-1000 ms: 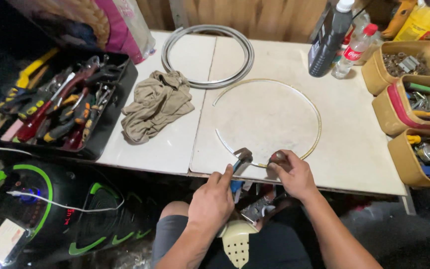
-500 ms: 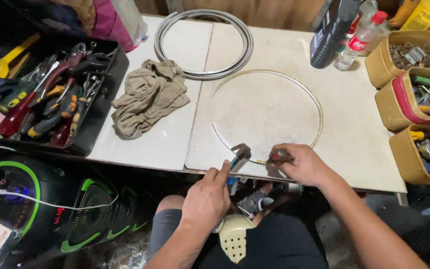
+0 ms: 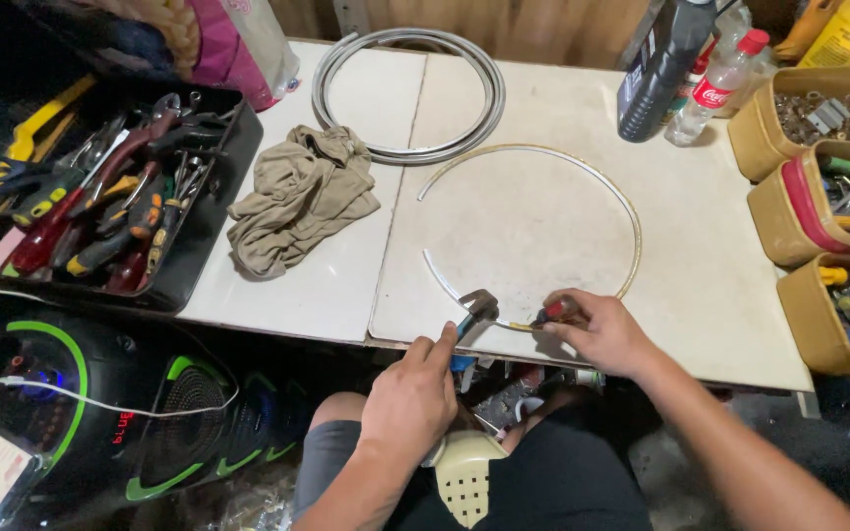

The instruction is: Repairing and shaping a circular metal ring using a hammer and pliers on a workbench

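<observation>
A thin metal hoop (image 3: 632, 231), broken by a gap on its left side, lies flat on the white table (image 3: 543, 206). My left hand (image 3: 413, 398) grips a small hammer (image 3: 474, 310) whose head rests at the hoop's near edge. My right hand (image 3: 597, 332) holds a small screwdriver-like tool (image 3: 543, 317) with a red and black handle, its tip laid against the hoop close to the hammer head. Both hands sit at the table's front edge, above my lap.
A khaki rag (image 3: 297, 202) lies left of the hoop. A coiled grey hose (image 3: 415, 88) sits at the back. A black tray of hand tools (image 3: 100, 206) stands far left, bottles (image 3: 686, 69) at the back, tan bins of hardware (image 3: 828, 187) on the right, and a black-and-green speaker (image 3: 71, 403) below.
The hoop has been turned, so a gap now shows on its left. My right hand has taken up the small red-handled tool. The view has shifted slightly left.
</observation>
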